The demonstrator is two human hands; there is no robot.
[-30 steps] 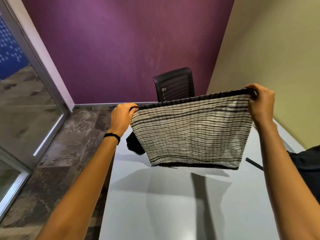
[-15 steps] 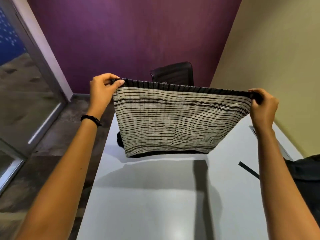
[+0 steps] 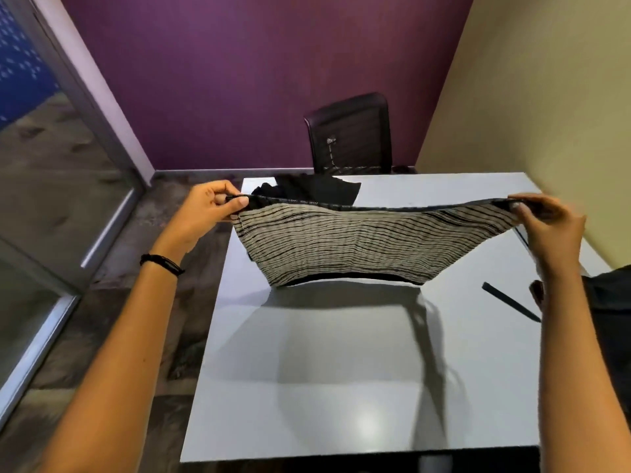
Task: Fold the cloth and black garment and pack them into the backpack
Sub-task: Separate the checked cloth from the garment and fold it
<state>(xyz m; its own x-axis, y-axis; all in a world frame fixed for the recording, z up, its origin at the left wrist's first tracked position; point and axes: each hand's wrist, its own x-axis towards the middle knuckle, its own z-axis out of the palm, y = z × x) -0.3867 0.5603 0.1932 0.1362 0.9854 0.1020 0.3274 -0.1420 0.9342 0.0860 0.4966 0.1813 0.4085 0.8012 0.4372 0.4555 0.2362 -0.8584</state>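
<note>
My left grip [image 3: 208, 208] pinches the top left corner of the striped cloth [image 3: 358, 247] between thumb and curled fingers, and my right grip [image 3: 546, 227] pinches the top right corner the same way, though that side is blurred and the fingertips are hard to make out. Between the two corners the dark top edge sags a little, and the cloth hangs as a pale panel with thin black stripes over the middle of the white desk [image 3: 341, 387]. Its dark lower hem sits right at its own shadow, and I cannot tell whether it touches the surface. At 12 o'clock, on the far end of the desk, lies the black garment [image 3: 314, 191], rumpled, and the cloth's top edge stands in front of it and hides its near part. Beyond it, also at 12 o'clock, a black office chair [image 3: 351, 134] stands against the purple wall [image 3: 256, 63]. At 3 o'clock a dark mass at the frame's edge looks like the backpack [image 3: 611, 302], largely cut off, with my right forearm crossing in front of it. A thin black strap [image 3: 508, 302] lies on the desk just beside it, its far end hidden behind that arm. A beige wall [image 3: 546, 80] runs from 1 to 3 o'clock. At 9 o'clock a glass partition [image 3: 51, 199] in a metal frame borders the mottled floor [image 3: 136, 319]. A black wristband [image 3: 162, 262] circles my left wrist.
</note>
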